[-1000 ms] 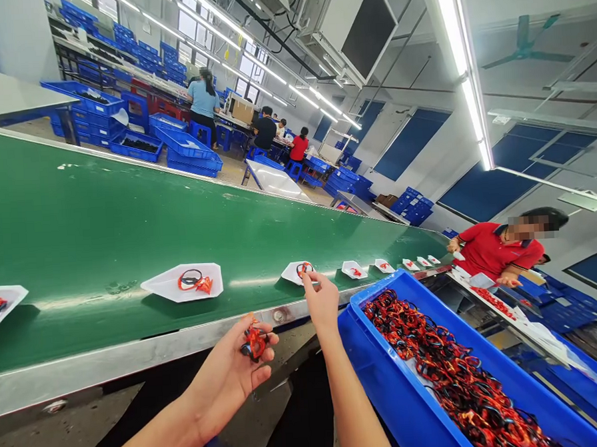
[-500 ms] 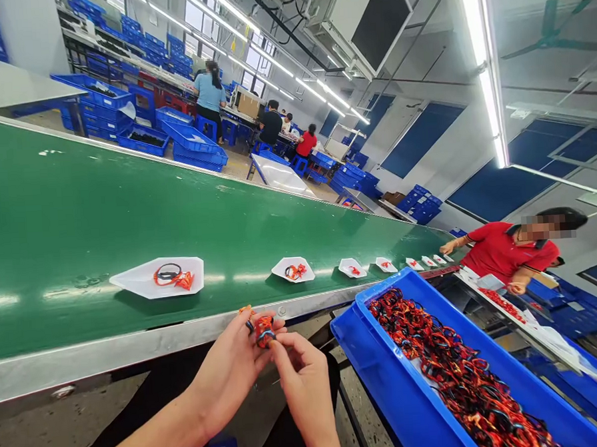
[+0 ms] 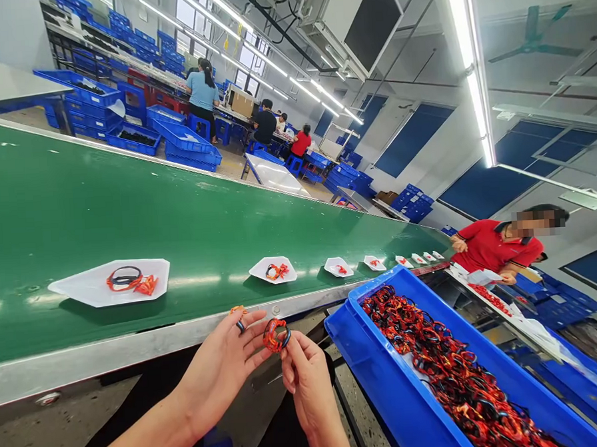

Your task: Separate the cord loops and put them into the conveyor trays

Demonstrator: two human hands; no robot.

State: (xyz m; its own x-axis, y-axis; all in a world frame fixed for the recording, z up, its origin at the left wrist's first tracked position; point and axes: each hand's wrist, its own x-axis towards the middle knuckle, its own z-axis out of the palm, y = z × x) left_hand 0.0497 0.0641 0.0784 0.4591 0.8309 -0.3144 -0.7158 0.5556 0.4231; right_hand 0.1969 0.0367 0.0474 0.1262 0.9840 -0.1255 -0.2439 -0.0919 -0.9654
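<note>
My left hand (image 3: 220,361) is turned palm up at the near edge of the belt. It holds a small orange-and-black band (image 3: 240,325) by the thumb and forefinger, mostly hidden; its other fingers are stretched out. My right hand (image 3: 309,366) pinches a bundle of looped orange-red and black bands (image 3: 276,335) by its right side, close to my left fingertips. Beyond, on the green conveyor belt (image 3: 188,216), a white pointed tray (image 3: 81,287) carries a black and red loop and an orange-red piece. A smaller-looking white tray (image 3: 287,275) holds similar bands.
A blue bin (image 3: 358,354) full of red and black bands stands right of my hands. More white trays (image 3: 339,268) line the belt toward a co-worker in a red shirt (image 3: 484,240). The belt's metal rail (image 3: 135,345) runs before me. Blue crates (image 3: 189,146) and people are behind the belt.
The trays have moved left along the belt. My right hand has drawn the band bundle slightly right, away from my left palm, and my left fingers have spread. The co-worker's arm has pulled back.
</note>
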